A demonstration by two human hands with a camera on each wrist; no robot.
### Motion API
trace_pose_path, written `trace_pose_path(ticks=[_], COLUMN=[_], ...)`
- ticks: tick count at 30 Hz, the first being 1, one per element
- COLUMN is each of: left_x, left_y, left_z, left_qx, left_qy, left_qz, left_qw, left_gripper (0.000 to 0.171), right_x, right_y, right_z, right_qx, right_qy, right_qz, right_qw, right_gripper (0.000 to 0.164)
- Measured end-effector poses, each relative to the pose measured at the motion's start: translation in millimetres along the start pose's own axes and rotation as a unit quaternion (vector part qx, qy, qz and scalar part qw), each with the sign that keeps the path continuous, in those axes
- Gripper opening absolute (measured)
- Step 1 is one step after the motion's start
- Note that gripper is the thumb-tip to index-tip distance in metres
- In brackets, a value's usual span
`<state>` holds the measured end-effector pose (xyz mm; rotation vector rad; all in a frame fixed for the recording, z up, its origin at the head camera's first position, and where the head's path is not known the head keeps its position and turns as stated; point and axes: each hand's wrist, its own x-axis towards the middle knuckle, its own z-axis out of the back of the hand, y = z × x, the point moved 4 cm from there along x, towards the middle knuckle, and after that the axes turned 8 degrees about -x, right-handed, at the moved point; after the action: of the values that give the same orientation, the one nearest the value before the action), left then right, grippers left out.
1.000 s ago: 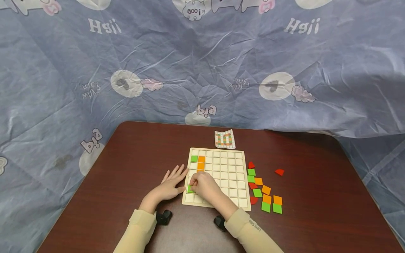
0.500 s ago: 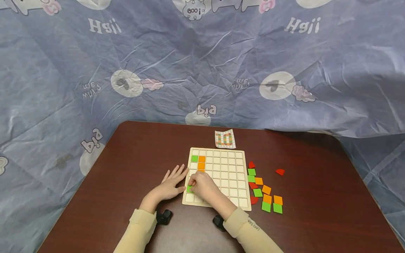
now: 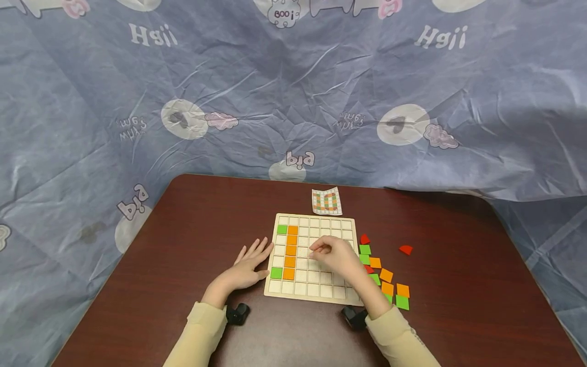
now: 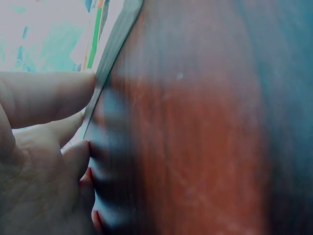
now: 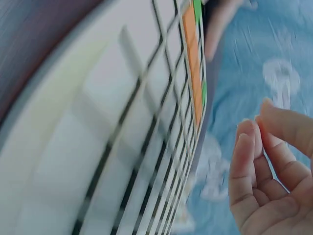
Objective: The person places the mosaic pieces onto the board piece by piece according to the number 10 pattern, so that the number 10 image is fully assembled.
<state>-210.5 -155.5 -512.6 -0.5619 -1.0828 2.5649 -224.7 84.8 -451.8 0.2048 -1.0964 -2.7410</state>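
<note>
A pale wooden grid board (image 3: 313, 289) lies on the dark table. In its second column from the left stand several orange square tiles (image 3: 291, 250). Left of that column are an upper green tile (image 3: 282, 229) and a lower green tile (image 3: 276, 273). My left hand (image 3: 244, 271) rests flat on the table with spread fingers, touching the board's left edge, as the left wrist view also shows. Over the board's right half hovers my right hand (image 3: 338, 256). Its fingers (image 5: 244, 159) are loosely bent, the thumb close to the index fingertip, with nothing between them.
Right of the board lie loose green tiles (image 3: 402, 302), orange tiles (image 3: 386, 276) and red curved-edge pieces, one red piece (image 3: 405, 250) farther off. A paper pattern card (image 3: 327, 202) lies behind the board. A patterned blue cloth (image 3: 293, 102) hangs behind the table.
My right hand has left the green tile at the lower left and moved rightward over the board, uncovering the orange column. The left hand has stayed in place.
</note>
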Motion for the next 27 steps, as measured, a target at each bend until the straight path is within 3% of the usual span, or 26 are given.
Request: trace_pose_path(ticks=[7, 13, 20, 27], left_x=[-0.4, -0.7, 0.7, 0.0], left_y=[-0.4, -0.1, -0.7, -1.2], left_z=[1.1, 0.9, 0.1, -0.8], left_qx=[-0.005, -0.004, -0.006, -0.001], left_qy=[-0.003, -0.004, -0.005, -0.005], left_qz=[-0.009, -0.003, -0.005, -0.006], left_qw=[0.9999, 1.0, 1.0, 1.0], left_gripper=[0.069, 0.07, 0.07, 0.07], right_x=[-19, -36, -52, -55], right_y=[-50, -90, -123, -134], right_z=[49, 78, 85, 80], right_qx=[0.0, -0.015, -0.054, -0.097], right_qy=[-0.017, -0.028, -0.012, 0.005], right_qz=[-0.052, -0.079, -0.1, -0.094], right_qw=[0.998, 0.996, 0.993, 0.991], right_gripper=[0.018, 0.027, 0.031, 0.033])
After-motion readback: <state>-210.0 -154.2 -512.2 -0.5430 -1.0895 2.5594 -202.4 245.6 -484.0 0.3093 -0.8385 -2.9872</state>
